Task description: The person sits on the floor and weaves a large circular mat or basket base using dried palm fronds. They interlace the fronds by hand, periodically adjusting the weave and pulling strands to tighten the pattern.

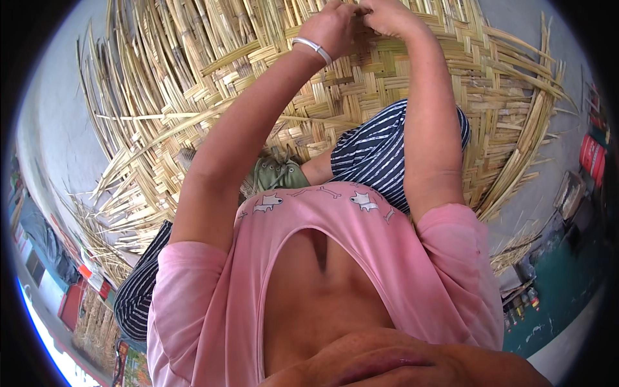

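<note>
Head view: both hands meet at the upper edge of a large woven mat [361,84] made of flat, pale-yellow reed strips. Left hand [330,27], wearing a silver bangle [312,47] at the wrist, is closed with fingers pinched on a strip of the mat. Right hand [387,14] sits just beside it, touching, fingers likewise curled onto the weave; which strip each one grips cannot be told. Mat lies on the grey floor [55,129], beneath the person's legs in striped trousers [377,151]. Loose strip ends [122,71] fan outward along the mat's left and right edges. A green shoe [277,174] rests on the weave.
</note>
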Available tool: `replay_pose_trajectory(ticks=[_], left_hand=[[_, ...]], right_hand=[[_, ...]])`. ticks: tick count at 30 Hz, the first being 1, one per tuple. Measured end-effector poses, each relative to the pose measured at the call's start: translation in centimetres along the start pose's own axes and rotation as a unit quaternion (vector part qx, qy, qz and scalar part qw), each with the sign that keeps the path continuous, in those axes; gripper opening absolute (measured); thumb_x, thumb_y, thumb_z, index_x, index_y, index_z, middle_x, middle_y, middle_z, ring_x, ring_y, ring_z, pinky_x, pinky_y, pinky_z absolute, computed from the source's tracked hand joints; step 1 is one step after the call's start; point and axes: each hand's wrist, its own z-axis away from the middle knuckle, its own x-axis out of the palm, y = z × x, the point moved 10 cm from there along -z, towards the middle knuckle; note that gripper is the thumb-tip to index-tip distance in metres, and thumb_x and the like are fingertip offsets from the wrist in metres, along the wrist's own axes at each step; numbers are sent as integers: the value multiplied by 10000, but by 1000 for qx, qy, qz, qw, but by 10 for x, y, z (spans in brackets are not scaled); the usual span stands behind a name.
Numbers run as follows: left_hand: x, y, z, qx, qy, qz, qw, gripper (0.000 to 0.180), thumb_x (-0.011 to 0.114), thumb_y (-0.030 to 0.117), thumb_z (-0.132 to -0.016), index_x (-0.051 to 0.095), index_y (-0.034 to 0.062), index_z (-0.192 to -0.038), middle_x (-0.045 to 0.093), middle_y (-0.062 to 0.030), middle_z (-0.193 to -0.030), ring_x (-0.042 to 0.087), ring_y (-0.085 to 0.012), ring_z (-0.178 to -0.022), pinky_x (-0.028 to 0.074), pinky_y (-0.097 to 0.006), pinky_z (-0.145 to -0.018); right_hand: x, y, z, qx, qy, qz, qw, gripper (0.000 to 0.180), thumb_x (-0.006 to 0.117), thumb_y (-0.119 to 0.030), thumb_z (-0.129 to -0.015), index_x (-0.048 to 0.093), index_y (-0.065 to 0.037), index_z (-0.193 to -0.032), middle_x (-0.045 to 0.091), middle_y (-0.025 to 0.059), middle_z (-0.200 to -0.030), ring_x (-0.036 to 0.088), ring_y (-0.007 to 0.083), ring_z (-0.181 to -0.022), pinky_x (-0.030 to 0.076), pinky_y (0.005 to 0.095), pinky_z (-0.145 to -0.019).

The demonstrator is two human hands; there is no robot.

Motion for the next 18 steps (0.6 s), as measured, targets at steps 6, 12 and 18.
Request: replay_pose_trajectory(ticks=[6,12,18], left_hand=[[2,-18,-14,-123,-101,93,983,303,750,193,-843,723,57,-1112,711,-216,-1039,692,-393,-963,555,-446,-861],[24,-27,-23,-162,-159,45,973,260,754,289,-847,769,63,-974,740,-196,-929,712,-371,-912,561,-453,-822],[23,-29,-18,-215,-160,139,953,259,751,322,-871,769,65,-901,729,-148,-795,711,-280,-660,572,-419,-669]], right_hand=[[-13,0,18,92,-73,-40,992,208,659,-150,-843,754,-23,-976,723,242,-927,713,352,-859,547,449,-770],[-30,19,20,32,58,-99,993,212,642,-186,-863,738,-3,-913,709,240,-846,702,348,-780,540,453,-728],[-47,41,6,54,134,-155,977,297,573,-256,-904,715,-4,-976,701,271,-928,699,397,-803,550,482,-751]])
